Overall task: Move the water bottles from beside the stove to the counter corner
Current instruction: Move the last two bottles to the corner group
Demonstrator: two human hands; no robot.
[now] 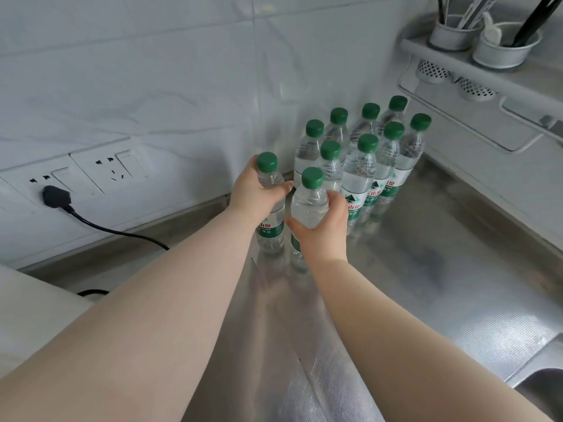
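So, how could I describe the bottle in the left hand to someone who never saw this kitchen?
Find the counter corner, where green-capped bottles cluster. The right hand grips one at the cluster's near edge. Yours stands left of that, in the left hand: the leftmost bottle, nearest the sockets.

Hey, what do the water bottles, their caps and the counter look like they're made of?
The water bottles look like thin clear plastic, glossy: you see water and neighbouring bottles through them. Their caps seem opaque green plastic with a dull sheen. The counter looks like metal, probably stainless steel or a foil covering: it mirrors the bottles blurrily.
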